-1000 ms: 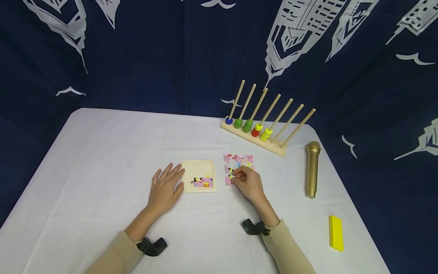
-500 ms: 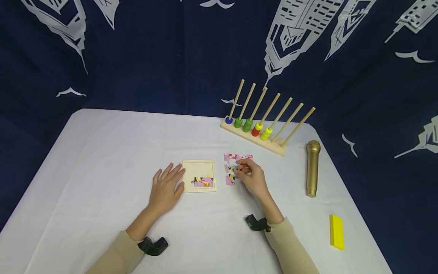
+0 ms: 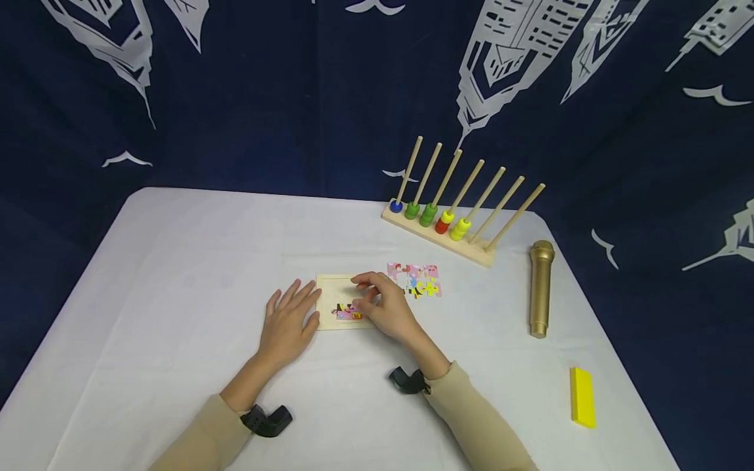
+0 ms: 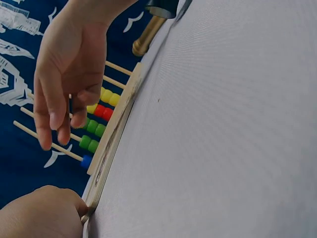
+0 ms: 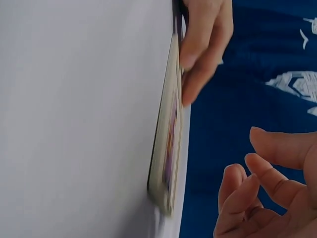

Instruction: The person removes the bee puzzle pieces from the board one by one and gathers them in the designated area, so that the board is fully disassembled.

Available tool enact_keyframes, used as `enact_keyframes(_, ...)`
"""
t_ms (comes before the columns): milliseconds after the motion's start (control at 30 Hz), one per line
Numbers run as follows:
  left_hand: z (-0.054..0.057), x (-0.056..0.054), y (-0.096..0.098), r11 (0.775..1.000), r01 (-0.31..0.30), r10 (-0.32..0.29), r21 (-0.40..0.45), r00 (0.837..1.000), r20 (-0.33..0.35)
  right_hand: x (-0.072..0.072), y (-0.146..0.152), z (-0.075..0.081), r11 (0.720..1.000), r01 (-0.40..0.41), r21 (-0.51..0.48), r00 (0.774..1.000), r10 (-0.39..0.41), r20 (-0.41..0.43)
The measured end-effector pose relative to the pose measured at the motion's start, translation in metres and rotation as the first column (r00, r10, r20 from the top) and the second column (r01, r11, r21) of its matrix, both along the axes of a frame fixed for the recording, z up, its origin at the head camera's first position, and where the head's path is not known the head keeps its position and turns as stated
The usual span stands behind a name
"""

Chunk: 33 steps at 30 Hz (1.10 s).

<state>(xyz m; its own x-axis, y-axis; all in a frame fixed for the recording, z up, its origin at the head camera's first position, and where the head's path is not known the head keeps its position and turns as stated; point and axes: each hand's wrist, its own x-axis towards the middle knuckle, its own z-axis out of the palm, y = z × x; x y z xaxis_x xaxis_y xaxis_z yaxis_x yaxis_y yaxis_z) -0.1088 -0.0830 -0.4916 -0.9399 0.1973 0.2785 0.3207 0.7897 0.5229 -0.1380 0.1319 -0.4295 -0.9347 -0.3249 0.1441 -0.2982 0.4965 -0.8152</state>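
Note:
A square wooden puzzle tray [image 3: 333, 288] lies on the table, with a few joined pink puzzle pieces [image 3: 344, 314] in its lower right part. My left hand [image 3: 288, 324] rests at the tray's left edge, fingers spread and straight; the left wrist view shows the thumb [image 4: 79, 203] against the rim. Above the tray's right side hovers my right hand [image 3: 389, 311], its thumb and fingers bent but apart. Nothing shows between them in the right wrist view [image 5: 272, 183]. Loose pink and yellow puzzle pieces [image 3: 421, 276] lie to the right, partly hidden by this hand.
A wooden bead stand [image 3: 438, 240] with tall pegs and coloured beads is at the back right. Further right lie a gold microphone-shaped object [image 3: 539, 288] and a yellow block [image 3: 582, 398]. A dark blue patterned curtain [image 3: 247, 98] hangs behind the white-covered table [image 3: 194, 261].
My right hand has moved left from the loose puzzle pieces to above the tray. The left hand has stayed at the tray's edge.

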Motion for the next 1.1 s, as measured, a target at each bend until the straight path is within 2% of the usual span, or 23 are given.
enact_keyframes(133, 0.000, 0.001, 0.000, 1.000, 0.003, -0.003, -0.007, 1.000, 0.006, 0.002, -0.010, -0.004, 0.999, -0.037, 0.005, 0.999, 0.037, 0.011)
enact_keyframes(333, 0.001, 0.001, 0.000, 1.000, 0.006, -0.005, -0.017, 1.000, 0.013, 0.005, -0.013, -0.010, 0.999, -0.028, 0.017, 0.998, 0.027, 0.057)
enact_keyframes(700, 0.002, 0.000, -0.001, 1.000, 0.002, -0.002, -0.017, 1.000, 0.004, 0.000, -0.013, -0.025, 0.996, -0.035, 0.084, 0.999, 0.035, 0.003)
enact_keyframes(867, 0.003, 0.000, -0.001, 1.000, -0.002, 0.002, -0.015, 1.000, 0.007, 0.001, -0.015, -0.029, 0.988, -0.005, 0.153, 0.999, 0.011, -0.039)
enact_keyframes(1100, 0.002, 0.000, -0.001, 1.000, -0.003, 0.003, -0.013, 1.000, 0.004, 0.005, -0.019, -0.029, 0.956, 0.021, 0.292, 0.998, -0.001, -0.068)
